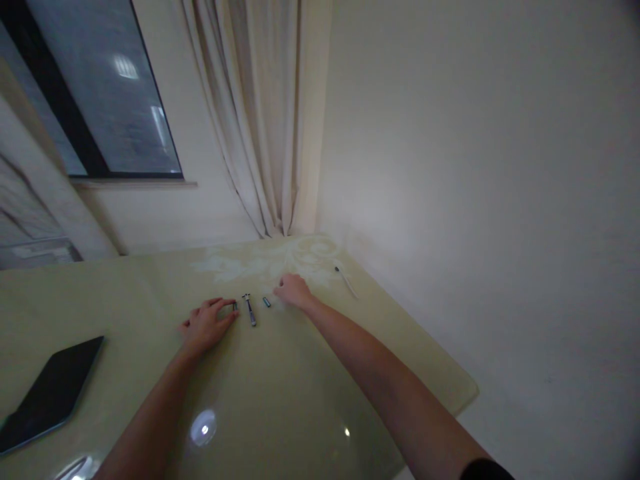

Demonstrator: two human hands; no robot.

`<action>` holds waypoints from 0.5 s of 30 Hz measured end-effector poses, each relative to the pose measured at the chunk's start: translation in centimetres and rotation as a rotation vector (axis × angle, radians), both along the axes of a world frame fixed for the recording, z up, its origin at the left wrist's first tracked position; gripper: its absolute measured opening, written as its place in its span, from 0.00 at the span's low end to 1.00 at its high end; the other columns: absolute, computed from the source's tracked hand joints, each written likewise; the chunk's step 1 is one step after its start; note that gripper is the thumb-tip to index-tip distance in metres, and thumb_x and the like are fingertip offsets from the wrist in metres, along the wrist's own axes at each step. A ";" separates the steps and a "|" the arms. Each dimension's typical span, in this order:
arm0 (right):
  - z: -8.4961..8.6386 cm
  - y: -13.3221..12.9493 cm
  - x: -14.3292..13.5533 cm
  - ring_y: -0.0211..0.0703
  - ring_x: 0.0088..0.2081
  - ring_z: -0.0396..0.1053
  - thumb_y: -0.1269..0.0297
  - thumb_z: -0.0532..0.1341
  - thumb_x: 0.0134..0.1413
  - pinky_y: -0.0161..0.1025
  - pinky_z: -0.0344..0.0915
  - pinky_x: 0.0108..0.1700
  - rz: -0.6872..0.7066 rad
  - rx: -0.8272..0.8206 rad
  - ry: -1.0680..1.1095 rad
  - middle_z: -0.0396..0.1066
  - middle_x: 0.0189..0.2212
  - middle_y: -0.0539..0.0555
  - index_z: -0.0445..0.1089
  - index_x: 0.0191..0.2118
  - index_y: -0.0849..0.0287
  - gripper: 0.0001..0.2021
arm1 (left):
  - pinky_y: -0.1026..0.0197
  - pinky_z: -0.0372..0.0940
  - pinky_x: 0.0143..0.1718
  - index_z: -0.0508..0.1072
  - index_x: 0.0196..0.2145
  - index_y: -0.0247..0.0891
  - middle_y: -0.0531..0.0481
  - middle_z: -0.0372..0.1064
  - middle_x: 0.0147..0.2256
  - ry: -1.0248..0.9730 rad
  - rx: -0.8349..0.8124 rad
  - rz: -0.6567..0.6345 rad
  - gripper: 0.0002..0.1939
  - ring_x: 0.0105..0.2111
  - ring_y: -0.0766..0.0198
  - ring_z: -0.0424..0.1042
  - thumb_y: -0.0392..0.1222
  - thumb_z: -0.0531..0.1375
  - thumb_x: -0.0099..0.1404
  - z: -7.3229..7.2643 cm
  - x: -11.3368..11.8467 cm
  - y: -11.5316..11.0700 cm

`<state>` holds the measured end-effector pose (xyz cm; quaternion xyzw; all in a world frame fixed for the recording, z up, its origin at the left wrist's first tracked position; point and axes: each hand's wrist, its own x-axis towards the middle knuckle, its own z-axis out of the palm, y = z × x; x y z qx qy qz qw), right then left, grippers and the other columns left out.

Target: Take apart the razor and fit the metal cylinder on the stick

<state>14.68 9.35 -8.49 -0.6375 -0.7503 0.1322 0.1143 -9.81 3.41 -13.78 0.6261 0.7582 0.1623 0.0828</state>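
Observation:
My left hand (206,325) rests on the table, its thumb and index finger closed around a small dark battery (235,306) standing near upright. Just right of it lies a razor (249,311) with its head pointing away from me. A second battery (267,302) lies tilted on the tabletop between the razor and my right hand (293,291). The fingers of that right hand are curled in low over the table; what they hold, if anything, is hidden.
The glossy pale table (280,400) meets the wall on the right. A thin white stick with a dark tip, like a toothbrush (346,283), lies near that edge. A flat black laptop-like object (53,393) is at left. Curtains (270,120) hang behind.

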 end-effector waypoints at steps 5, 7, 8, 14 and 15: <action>1.4 0.7 10.7 0.62 0.61 0.69 0.72 0.55 0.66 0.50 0.69 0.55 -0.311 0.092 -0.101 0.69 0.59 0.75 0.72 0.59 0.66 0.18 | 0.25 0.57 0.61 0.72 0.66 0.49 0.40 0.64 0.69 -0.060 0.002 0.052 0.30 0.66 0.31 0.62 0.60 0.55 0.71 0.4 0.4 0.2; 1.3 0.2 14.1 0.65 0.63 0.66 0.74 0.54 0.67 0.52 0.68 0.56 -0.403 0.094 -0.132 0.66 0.60 0.78 0.70 0.60 0.70 0.19 | 0.25 0.57 0.61 0.70 0.67 0.47 0.37 0.64 0.68 -0.073 0.015 0.073 0.32 0.66 0.31 0.62 0.60 0.54 0.71 0.3 0.6 0.2; 1.1 0.0 15.2 0.66 0.63 0.67 0.74 0.54 0.67 0.52 0.68 0.56 -0.431 0.084 -0.141 0.66 0.60 0.78 0.70 0.60 0.70 0.19 | 0.25 0.57 0.61 0.70 0.67 0.46 0.37 0.65 0.68 -0.074 0.018 0.078 0.31 0.65 0.31 0.62 0.60 0.54 0.71 0.3 0.7 0.1; -0.5 -0.5 15.0 0.58 0.54 0.75 0.75 0.53 0.67 0.45 0.69 0.51 -0.378 0.025 -0.112 0.74 0.54 0.71 0.72 0.57 0.64 0.18 | 0.29 0.63 0.56 0.75 0.60 0.44 0.35 0.70 0.63 -0.090 0.171 0.166 0.28 0.62 0.31 0.66 0.59 0.51 0.72 0.8 1.1 -0.3; -0.8 -0.5 13.8 0.56 0.54 0.75 0.75 0.54 0.66 0.44 0.68 0.50 -0.339 0.032 -0.098 0.74 0.53 0.69 0.73 0.56 0.63 0.17 | 0.33 0.65 0.54 0.76 0.57 0.42 0.35 0.73 0.60 -0.088 0.198 0.171 0.27 0.59 0.33 0.68 0.59 0.50 0.73 1.0 1.3 -0.4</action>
